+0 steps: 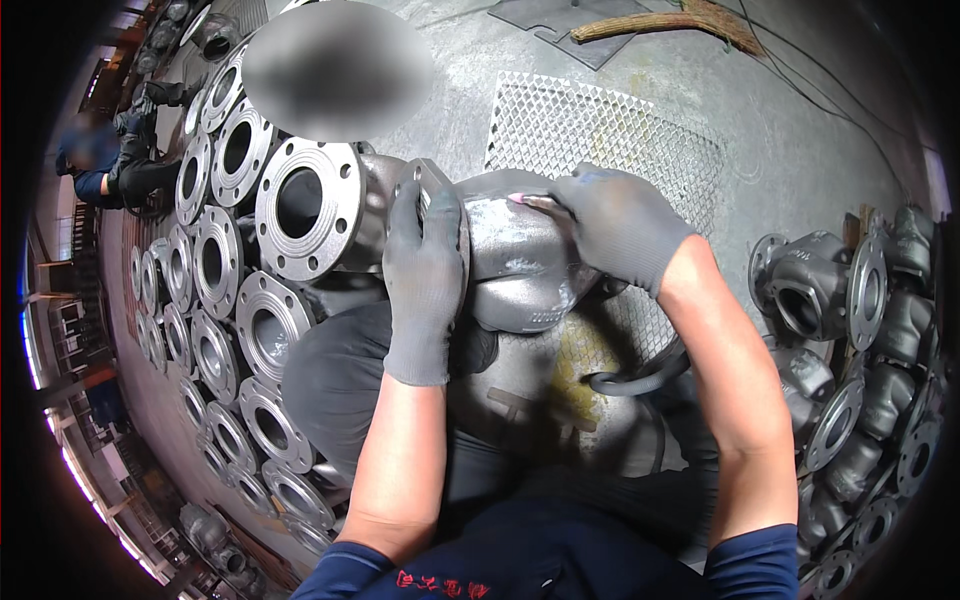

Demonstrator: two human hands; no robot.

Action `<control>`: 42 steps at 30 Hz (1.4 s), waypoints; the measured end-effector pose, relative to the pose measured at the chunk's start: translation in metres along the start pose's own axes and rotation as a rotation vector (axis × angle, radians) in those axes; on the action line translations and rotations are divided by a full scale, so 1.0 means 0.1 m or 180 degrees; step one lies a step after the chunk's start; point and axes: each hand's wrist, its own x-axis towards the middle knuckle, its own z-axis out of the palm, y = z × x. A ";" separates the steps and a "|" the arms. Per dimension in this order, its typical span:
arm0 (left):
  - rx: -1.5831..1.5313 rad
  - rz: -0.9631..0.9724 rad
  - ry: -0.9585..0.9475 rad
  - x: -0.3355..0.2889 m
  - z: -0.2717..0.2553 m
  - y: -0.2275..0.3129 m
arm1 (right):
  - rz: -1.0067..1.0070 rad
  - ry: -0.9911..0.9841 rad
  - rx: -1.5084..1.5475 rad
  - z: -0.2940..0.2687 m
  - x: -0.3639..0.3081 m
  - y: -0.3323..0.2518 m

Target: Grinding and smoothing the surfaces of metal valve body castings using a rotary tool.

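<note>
A grey cast-metal valve body (520,240) lies in front of me, with a pale smear on its upper side. My left hand (424,265), in a grey glove, grips the flange (430,178) at its left end, fingers over the rim. At the body's right side, my gloved right hand (622,222) is closed on a slim pen-like tool (540,203). The tool's pinkish tip points left, at the pale smear; whether it touches the metal I cannot tell. The right palm hides most of the tool.
Flanged castings (305,207) stand in rows on the left, close to my left hand. More valve bodies (815,285) are stacked at right. Beyond the work lies a metal mesh sheet (570,125). A dark hose (640,382) curves near my knees. Another person (120,165) is at far left.
</note>
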 end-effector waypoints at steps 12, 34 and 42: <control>0.0188 0.0049 -0.0117 -0.02 -0.05 -0.02 | -0.0174 -0.0727 -0.0008 -0.34 0.18 -0.28; 0.0894 0.0081 -0.0057 0.04 -0.07 0.10 | -0.0410 0.0168 0.0674 0.13 -0.16 0.01; 0.0949 0.0510 -0.0053 0.02 -0.06 -0.09 | -0.0156 0.0098 0.0642 0.05 -0.15 -0.07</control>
